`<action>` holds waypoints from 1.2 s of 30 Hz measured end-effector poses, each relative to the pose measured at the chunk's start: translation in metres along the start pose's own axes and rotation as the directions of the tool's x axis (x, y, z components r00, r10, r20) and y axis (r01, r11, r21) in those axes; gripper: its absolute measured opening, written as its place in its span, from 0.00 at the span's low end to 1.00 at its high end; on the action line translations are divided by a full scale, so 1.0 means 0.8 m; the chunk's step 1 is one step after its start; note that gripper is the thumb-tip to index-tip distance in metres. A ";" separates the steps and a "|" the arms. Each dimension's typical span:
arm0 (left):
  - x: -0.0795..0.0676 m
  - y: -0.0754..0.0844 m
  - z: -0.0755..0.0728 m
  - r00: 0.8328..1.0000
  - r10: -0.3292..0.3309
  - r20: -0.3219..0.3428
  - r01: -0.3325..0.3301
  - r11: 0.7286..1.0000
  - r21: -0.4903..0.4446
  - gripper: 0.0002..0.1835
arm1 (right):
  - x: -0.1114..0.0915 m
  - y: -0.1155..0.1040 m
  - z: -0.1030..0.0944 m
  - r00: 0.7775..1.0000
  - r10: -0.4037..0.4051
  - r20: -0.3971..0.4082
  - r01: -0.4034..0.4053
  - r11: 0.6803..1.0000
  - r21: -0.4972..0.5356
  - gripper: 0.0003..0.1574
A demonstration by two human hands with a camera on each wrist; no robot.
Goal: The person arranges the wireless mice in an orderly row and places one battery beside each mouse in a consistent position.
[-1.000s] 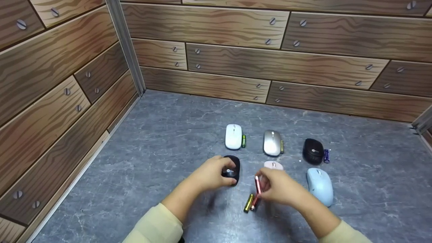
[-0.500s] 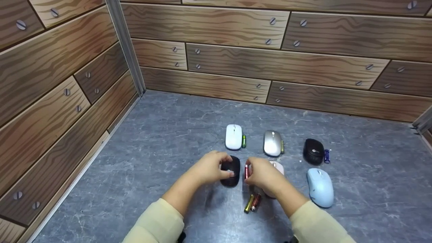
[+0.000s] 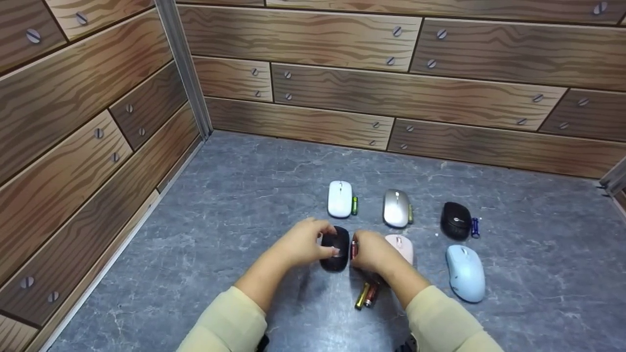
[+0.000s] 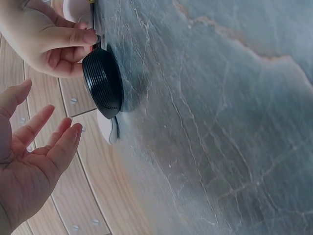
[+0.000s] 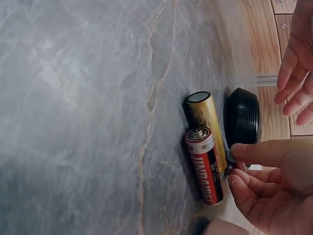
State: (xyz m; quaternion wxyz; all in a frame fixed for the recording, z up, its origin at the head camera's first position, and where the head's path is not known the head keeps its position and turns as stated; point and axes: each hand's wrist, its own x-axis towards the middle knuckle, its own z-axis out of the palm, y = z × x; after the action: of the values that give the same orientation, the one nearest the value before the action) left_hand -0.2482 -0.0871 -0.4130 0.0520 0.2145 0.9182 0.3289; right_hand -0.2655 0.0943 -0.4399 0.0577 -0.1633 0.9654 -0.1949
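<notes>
A black mouse lies on the grey tabletop between the two hands. My left hand hovers at its left side; in the left wrist view the fingers are spread and apart from the mouse. With thumb and fingers, my right hand pinches a red battery close along the mouse's right side. Most of that battery is hidden by the fingers in the right wrist view. Nearer the person lie a gold battery and another red battery, side by side. A pink mouse is partly covered by the right hand.
Behind stand a white mouse with a green battery, a silver mouse with a yellow-green battery, and a second black mouse with a blue battery. A light blue mouse lies right. Wood-patterned walls enclose the table.
My right hand has moved left with the red battery, from over the pink mouse's side to beside the black mouse. My left fingers have shifted slightly back from the black mouse.
</notes>
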 end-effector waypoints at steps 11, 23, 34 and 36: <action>-0.001 0.001 0.000 1.000 0.002 -0.004 -0.002 1.000 0.002 0.19 | 0.005 0.003 0.007 1.000 -0.012 -0.017 0.013 1.000 0.026 0.16; 0.001 0.001 0.002 1.000 -0.024 0.010 0.023 0.999 0.027 0.21 | 0.004 0.001 0.006 1.000 0.010 -0.005 -0.010 1.000 0.028 0.28; 0.002 0.004 0.002 1.000 -0.025 0.016 0.024 0.999 0.021 0.21 | -0.001 -0.002 -0.004 1.000 0.024 0.001 -0.024 0.999 0.037 0.30; 0.001 0.004 0.002 1.000 -0.019 0.013 0.019 1.000 0.022 0.21 | -0.003 -0.004 -0.007 1.000 0.028 0.001 -0.028 0.999 0.043 0.28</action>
State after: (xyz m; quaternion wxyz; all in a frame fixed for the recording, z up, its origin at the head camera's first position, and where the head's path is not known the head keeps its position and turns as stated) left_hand -0.2477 -0.0834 -0.4118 0.0586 0.2083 0.9235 0.3167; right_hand -0.2636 0.0946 -0.4334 0.0639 -0.1484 0.9632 -0.2149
